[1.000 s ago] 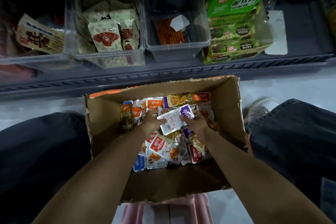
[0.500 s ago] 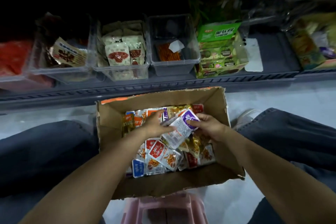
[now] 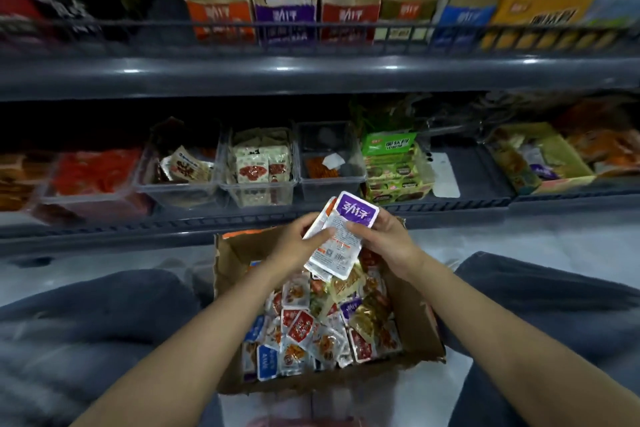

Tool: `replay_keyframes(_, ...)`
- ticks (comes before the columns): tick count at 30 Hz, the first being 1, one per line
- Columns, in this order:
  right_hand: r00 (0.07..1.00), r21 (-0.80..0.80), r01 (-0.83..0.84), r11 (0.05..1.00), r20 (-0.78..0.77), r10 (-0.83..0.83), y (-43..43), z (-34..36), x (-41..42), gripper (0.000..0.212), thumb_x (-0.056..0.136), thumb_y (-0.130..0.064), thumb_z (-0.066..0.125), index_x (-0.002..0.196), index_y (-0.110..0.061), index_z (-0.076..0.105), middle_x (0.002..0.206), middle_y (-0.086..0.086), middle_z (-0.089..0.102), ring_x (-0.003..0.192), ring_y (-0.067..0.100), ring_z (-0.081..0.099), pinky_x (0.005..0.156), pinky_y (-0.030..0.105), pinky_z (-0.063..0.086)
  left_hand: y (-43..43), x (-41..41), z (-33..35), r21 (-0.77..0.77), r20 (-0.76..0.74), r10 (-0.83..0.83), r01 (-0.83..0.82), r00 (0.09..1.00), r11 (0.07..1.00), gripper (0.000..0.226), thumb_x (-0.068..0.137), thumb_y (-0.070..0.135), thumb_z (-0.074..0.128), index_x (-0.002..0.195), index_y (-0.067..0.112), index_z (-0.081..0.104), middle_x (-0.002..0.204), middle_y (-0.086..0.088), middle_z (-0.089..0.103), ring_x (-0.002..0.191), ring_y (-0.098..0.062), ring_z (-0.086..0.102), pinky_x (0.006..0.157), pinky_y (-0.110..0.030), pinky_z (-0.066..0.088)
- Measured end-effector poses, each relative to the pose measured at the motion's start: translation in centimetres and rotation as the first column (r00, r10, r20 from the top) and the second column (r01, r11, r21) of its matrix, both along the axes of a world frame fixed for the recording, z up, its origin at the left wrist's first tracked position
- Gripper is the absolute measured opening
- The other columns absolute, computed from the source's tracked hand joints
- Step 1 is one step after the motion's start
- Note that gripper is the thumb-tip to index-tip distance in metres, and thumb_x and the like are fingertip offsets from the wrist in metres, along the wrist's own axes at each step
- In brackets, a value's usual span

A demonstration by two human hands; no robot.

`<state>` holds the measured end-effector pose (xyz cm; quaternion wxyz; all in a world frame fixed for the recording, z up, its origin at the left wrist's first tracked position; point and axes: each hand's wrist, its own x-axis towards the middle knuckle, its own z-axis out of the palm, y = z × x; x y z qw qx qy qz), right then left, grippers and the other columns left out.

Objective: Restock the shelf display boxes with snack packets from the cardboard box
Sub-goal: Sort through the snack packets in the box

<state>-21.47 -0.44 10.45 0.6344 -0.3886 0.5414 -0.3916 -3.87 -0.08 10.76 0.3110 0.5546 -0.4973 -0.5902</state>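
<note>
Purple-topped packets [image 3: 343,236], in left hand [image 3: 294,246] and right hand [image 3: 384,243], clear cardboard box [image 3: 417,326].

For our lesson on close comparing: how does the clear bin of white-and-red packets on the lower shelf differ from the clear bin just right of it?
The bin of white-and-red packets is nearly full; the bin right of it is almost empty. The first holds upright white packets; the second only something orange and a white scrap. Both are clear plastic, side by side on the lower shelf.
</note>
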Motion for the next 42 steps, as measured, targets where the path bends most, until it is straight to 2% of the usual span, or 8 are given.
replay_keyframes(9, 0.998, -0.219, 0.052, 0.974, -0.007, -0.055, 0.1, 5.8, 2.6, 0.032, 0.088, -0.013, 0.064, 0.118, -0.020, 0.054, 0.111, 0.003, 0.068, 0.100, 0.017, 0.067, 0.079, 0.034, 0.057, -0.1, 0.9, 5.9, -0.267, -0.061, 0.062, -0.076, 0.996, 0.961, 0.035, 0.092, 0.022, 0.059, 0.125, 0.029, 0.050, 0.103, 0.014, 0.063, 0.087, 0.001, 0.063, 0.063, -0.010, 0.050)
replay_keyframes(17, 0.983, -0.353, 0.157, 0.922, -0.037, -0.182, -2.3, 11.9, 3.1, 0.025, 0.088, -0.008, 0.063, 0.109, -0.020, 0.055, 0.102, -0.002, 0.068, 0.090, 0.008, 0.066, 0.067, 0.016, 0.054, -2.0, 2.1, 10.8, -0.240, -0.209, 0.243, -0.291, 0.947, 0.926, 0.016, 0.100, 0.019, 0.045, 0.105, 0.022, 0.060, 0.104, -0.005, 0.070, 0.086, -0.013, 0.067, 0.070, -0.023, 0.054)
replay_keyframes(23, 0.976, -0.495, 0.021, 0.869, -0.178, -0.125, -3.5, 14.6, 5.2, 0.023, 0.090, -0.018, 0.062, 0.112, -0.015, 0.060, 0.102, 0.002, 0.067, 0.087, 0.012, 0.066, 0.066, 0.018, 0.054, -2.4, 1.3, 13.9, -0.240, -0.238, 0.086, -0.144, 0.968, 0.960, 0.031, 0.102, 0.029, 0.036, 0.131, 0.031, 0.046, 0.124, 0.006, 0.058, 0.109, -0.008, 0.057, 0.084, -0.022, 0.048)
replay_keyframes(26, 0.997, -0.363, 0.005, 0.932, -0.070, -0.032, -4.0, 15.9, 6.4, 0.033, 0.098, -0.034, 0.046, 0.125, -0.018, 0.056, 0.104, 0.002, 0.066, 0.083, 0.009, 0.065, 0.064, 0.020, 0.054, -2.8, 1.0, 14.9, -0.235, -0.258, -0.021, -0.041, 0.966, 0.971, 0.045, 0.097, 0.045, 0.040, 0.141, 0.043, 0.032, 0.130, 0.019, 0.048, 0.117, 0.000, 0.049, 0.091, -0.022, 0.045)
replay_keyframes(28, 0.999, -0.300, -0.004, 0.954, -0.038, -0.008, -4.4, 16.4, 6.4, 0.034, 0.101, -0.033, 0.039, 0.126, -0.019, 0.055, 0.106, 0.003, 0.067, 0.086, 0.012, 0.066, 0.065, 0.022, 0.054, -3.2, 1.4, 15.4, -0.246, -0.247, -0.018, -0.044, 0.969, 0.968, 0.054, 0.095, 0.038, 0.051, 0.144, 0.039, 0.030, 0.133, 0.011, 0.052, 0.118, -0.007, 0.053, 0.094, -0.028, 0.049)
replay_keyframes(32, 0.947, -0.442, 0.036, 0.896, -0.270, -0.171, -5.8, 17.6, 5.4, 0.035, 0.091, -0.023, 0.061, 0.126, -0.025, 0.053, 0.122, 0.005, 0.056, 0.097, 0.016, 0.060, 0.073, 0.022, 0.052, -3.8, 2.7, 16.9, -0.228, -0.257, 0.053, -0.114, 0.965, 0.967, 0.039, 0.096, 0.010, 0.051, 0.134, 0.020, 0.045, 0.119, 0.000, 0.063, 0.103, -0.013, 0.063, 0.084, -0.024, 0.051)
replay_keyframes(37, 0.991, -0.425, 0.023, 0.905, -0.110, -0.077, -7.0, 21.3, 4.9, 0.039, 0.089, -0.019, 0.063, 0.127, -0.022, 0.052, 0.117, 0.003, 0.064, 0.102, 0.015, 0.064, 0.072, 0.022, 0.053, -4.6, 4.3, 19.7, -0.241, -0.255, 0.052, -0.116, 0.966, 0.963, 0.014, 0.092, 0.020, 0.059, 0.105, 0.023, 0.062, 0.106, -0.004, 0.071, 0.091, -0.016, 0.069, 0.081, -0.027, 0.055)
replay_keyframes(42, 0.993, -0.369, 0.083, 0.926, 0.107, -0.046, -8.1, 24.4, 5.0, 0.029, 0.087, -0.010, 0.063, 0.115, -0.014, 0.056, 0.105, 0.006, 0.067, 0.090, 0.015, 0.067, 0.066, 0.023, 0.057, -5.2, 5.5, 22.1, -0.267, -0.310, -0.026, -0.061, 0.950, 0.962, 0.033, 0.078, 0.015, 0.073, 0.108, 0.021, 0.063, 0.104, 0.000, 0.073, 0.096, -0.016, 0.069, 0.081, -0.026, 0.056)
